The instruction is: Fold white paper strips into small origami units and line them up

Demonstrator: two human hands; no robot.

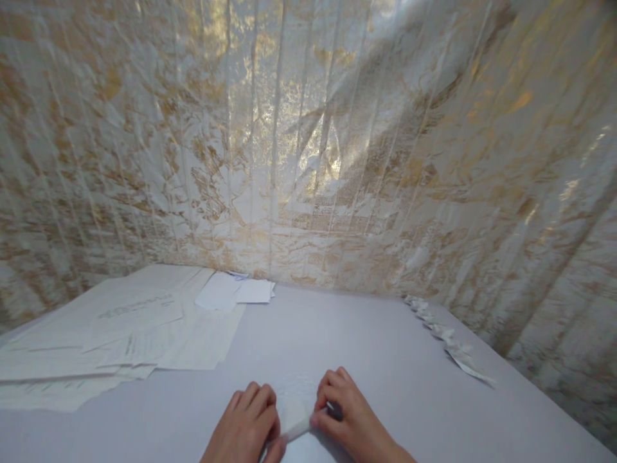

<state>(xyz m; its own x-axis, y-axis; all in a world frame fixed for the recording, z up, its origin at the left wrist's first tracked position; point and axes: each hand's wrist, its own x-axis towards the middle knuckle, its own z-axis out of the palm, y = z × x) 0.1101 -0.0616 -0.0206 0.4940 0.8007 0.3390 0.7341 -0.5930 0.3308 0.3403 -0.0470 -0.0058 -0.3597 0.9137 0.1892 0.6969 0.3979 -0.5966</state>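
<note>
A small piece of white paper (pixel 295 421) is held between my two hands near the front of the white table (pixel 328 334). It shows a narrow folded strip along its near edge. My left hand (pixel 250 421) is closed on the paper's left end, with the thumb below and the fingers curled. My right hand (pixel 349 418) pinches the right end between thumb and fingers. Both hands rest low, close to the tabletop. Part of the paper is hidden behind the fingers.
Printed paper sheets (pixel 139 321) spread in overlapping layers across the left. Smaller white paper pieces (pixel 255 291) lie at the back. A row of folded paper pieces (pixel 446 334) runs along the right side. Behind the table hangs a white and gold patterned curtain (pixel 308 148).
</note>
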